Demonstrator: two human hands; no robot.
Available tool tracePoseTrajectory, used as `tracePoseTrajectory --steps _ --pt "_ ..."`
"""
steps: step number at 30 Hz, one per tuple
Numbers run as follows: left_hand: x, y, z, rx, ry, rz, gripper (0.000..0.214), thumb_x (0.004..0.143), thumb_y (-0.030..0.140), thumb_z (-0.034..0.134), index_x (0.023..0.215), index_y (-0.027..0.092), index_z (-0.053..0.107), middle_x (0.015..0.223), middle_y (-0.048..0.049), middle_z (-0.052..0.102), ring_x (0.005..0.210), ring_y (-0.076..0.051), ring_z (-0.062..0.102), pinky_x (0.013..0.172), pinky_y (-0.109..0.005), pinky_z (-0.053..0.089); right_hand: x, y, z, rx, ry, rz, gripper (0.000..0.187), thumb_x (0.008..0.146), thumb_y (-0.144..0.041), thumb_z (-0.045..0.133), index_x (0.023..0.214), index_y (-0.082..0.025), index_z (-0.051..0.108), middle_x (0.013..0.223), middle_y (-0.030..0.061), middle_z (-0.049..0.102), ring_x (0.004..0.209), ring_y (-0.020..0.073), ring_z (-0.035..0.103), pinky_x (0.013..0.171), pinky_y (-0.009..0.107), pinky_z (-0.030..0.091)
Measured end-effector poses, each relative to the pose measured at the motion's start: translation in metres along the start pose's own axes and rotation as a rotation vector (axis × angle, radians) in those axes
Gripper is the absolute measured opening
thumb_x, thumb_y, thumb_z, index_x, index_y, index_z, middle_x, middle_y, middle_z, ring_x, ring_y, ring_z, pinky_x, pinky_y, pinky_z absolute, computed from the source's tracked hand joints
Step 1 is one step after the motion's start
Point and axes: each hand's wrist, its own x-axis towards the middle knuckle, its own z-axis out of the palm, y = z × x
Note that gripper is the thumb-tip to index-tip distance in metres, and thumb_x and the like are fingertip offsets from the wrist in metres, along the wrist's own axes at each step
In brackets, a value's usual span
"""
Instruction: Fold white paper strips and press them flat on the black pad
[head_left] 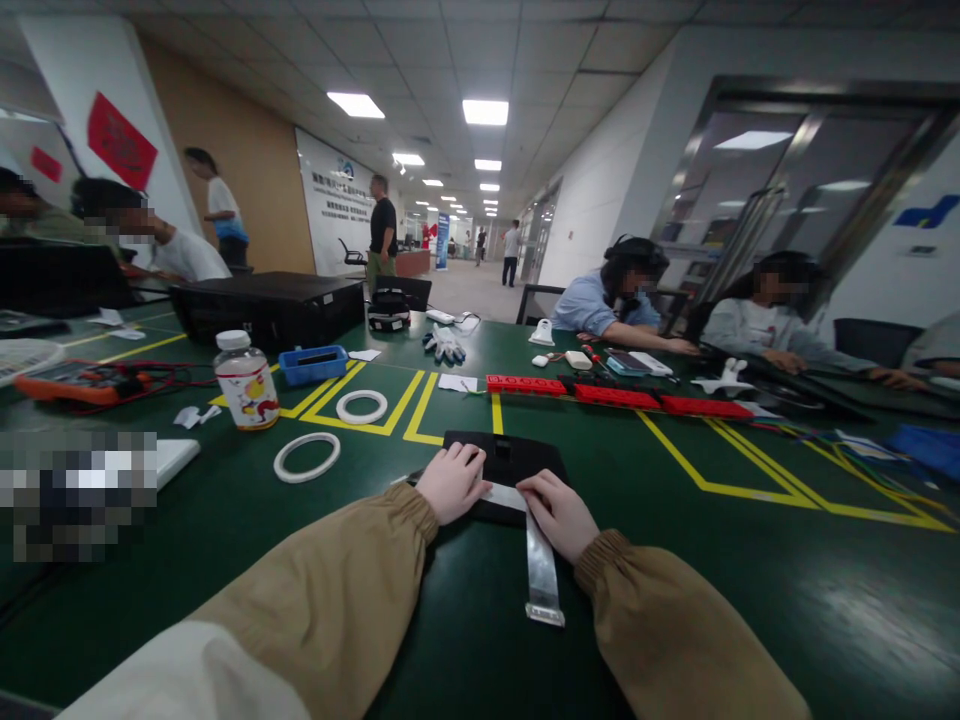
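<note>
A flat black piece (544,462), perhaps a base or cover, lies on the table between my hands. Across it runs a silvery flat ribbon cable (541,560), which bends and hangs toward me, ending in a connector (545,614). My left hand (452,483) is closed over the left end of the cable's crosswise stretch, fingertips pressed down by the black piece. At the bend, my right hand (559,512) pinches the cable between thumb and fingers. My fingers hide part of the cable and how its left end sits.
Two white tape rolls (307,457), a lidded jar (247,380) and a blue tray (313,364) stand to the left. Red strips (619,397) lie beyond my right hand. Gloves (444,346) are further back. Yellow tape marks the green table (480,650); people sit around it.
</note>
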Motion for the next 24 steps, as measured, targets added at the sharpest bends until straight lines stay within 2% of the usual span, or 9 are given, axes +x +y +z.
tracePoseTrajectory --steps 7,13,18,24 --pt "-0.011 0.001 0.000 0.023 -0.027 0.034 0.054 0.087 0.048 0.043 0.129 0.014 0.040 0.131 -0.0118 0.045 0.110 -0.025 0.043 0.089 -0.036 0.038 0.000 0.000 0.000 0.000 -0.006 0.001 0.022 0.088 -0.020 0.040 0.090 -0.017 0.062 0.088 0.0052 0.053 0.079 0.0159 0.054 0.073 0.029 0.044" --pt "-0.034 0.003 0.001 0.040 -0.048 0.059 0.052 0.091 0.047 0.036 0.131 0.015 0.039 0.138 -0.0123 0.037 0.120 -0.026 0.038 0.096 -0.039 0.035 0.000 0.001 0.000 0.014 -0.001 -0.005 0.021 0.088 -0.020 0.040 0.090 -0.017 0.062 0.088 0.0047 0.053 0.080 0.0156 0.054 0.072 0.028 0.044" --pt "-0.043 0.004 -0.005 0.012 -0.056 0.075 0.047 0.088 0.042 0.045 0.128 0.017 0.041 0.133 -0.0131 0.042 0.118 -0.026 0.041 0.096 -0.039 0.036 -0.001 0.000 -0.002 0.016 -0.011 -0.004 0.021 0.088 -0.020 0.041 0.090 -0.018 0.062 0.088 0.0052 0.054 0.080 0.0158 0.054 0.073 0.029 0.045" --pt "-0.043 0.008 -0.011 0.022 -0.101 0.117 0.032 0.089 0.022 0.046 0.121 0.019 0.047 0.118 -0.0094 0.052 0.107 -0.023 0.049 0.087 -0.035 0.042 -0.001 0.000 -0.001 0.018 -0.012 -0.005 0.021 0.087 -0.019 0.042 0.090 -0.017 0.062 0.089 0.0054 0.054 0.080 0.0158 0.054 0.073 0.029 0.045"
